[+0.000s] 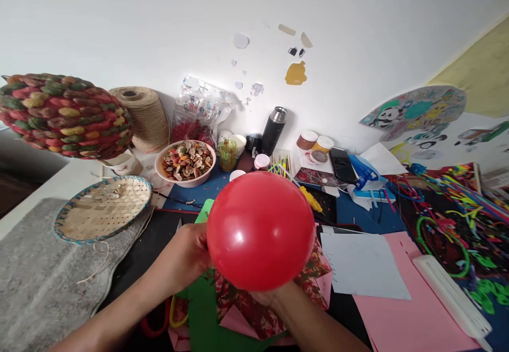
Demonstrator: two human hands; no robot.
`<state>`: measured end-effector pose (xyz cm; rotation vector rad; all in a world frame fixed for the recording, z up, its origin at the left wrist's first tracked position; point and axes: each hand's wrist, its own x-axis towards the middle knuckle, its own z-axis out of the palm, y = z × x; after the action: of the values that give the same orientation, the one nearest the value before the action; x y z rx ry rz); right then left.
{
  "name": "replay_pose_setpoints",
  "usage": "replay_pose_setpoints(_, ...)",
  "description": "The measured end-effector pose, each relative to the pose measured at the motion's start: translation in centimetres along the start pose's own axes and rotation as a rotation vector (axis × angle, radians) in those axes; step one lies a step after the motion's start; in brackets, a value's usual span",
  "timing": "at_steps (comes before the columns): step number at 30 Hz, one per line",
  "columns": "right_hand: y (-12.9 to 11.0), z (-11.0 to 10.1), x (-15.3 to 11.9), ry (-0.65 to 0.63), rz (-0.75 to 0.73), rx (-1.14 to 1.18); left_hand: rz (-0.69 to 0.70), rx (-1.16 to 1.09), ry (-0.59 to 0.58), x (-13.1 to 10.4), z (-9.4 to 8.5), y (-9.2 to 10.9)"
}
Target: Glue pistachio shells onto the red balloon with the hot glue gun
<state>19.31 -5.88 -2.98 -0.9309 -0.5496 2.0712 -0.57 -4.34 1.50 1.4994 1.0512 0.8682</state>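
A red inflated balloon (260,230) fills the centre of the view, above the table. My left hand (193,254) is against its left side, with the fingertips hidden behind the balloon. Under its lower edge is my right hand (270,296), mostly covered by it, so the fingers do not show. Beneath the hands lie a patterned red-brown sheet (238,307) with pink folded corners and a green sheet (202,309).
Left: a woven tray (103,209), a bowl of shells (185,164), a twine spool (143,119) and a large multicoloured ball (63,116). Behind: a black flask (273,131). Right: a white sheet (361,264), pink paper (413,315), a white device (451,296) and pipe cleaners (457,225).
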Motion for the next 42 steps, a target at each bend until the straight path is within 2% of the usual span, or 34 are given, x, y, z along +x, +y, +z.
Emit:
replay_pose_setpoints(5,0.4,0.6,1.5,-0.001,0.122,-0.038,0.008,0.155,0.155,0.0,0.2,-0.7)
replay_pose_setpoints(9,0.6,0.7,1.4,-0.001,0.15,-0.033,0.016,0.281,0.156,-0.4,0.0,-1.6)
replay_pose_setpoints(13,0.6,0.9,1.1,-0.015,0.161,-0.033,-0.001,0.362,0.177,-0.7,-0.3,-1.7)
replay_pose_setpoints(19,0.6,1.1,1.5,-0.056,0.166,-0.032,-0.042,0.288,0.134,-0.4,-1.1,-1.2)
replay_pose_setpoints(27,0.9,0.1,1.5,-0.104,0.157,-0.012,-0.12,0.298,0.085,-0.3,-2.1,-1.4)
replay_pose_setpoints(35,1.0,0.1,1.7,-0.015,0.061,0.048,-0.135,0.272,0.099,0.2,-1.8,-2.0)
replay_pose_setpoints(39,1.2,0.5,2.0,0.027,0.016,0.081,-0.12,0.241,0.151,0.7,-1.3,-2.0)
replay_pose_setpoints(42,1.6,0.8,2.1,0.033,0.007,0.088,-0.187,0.099,0.159,0.6,-1.2,-2.2)
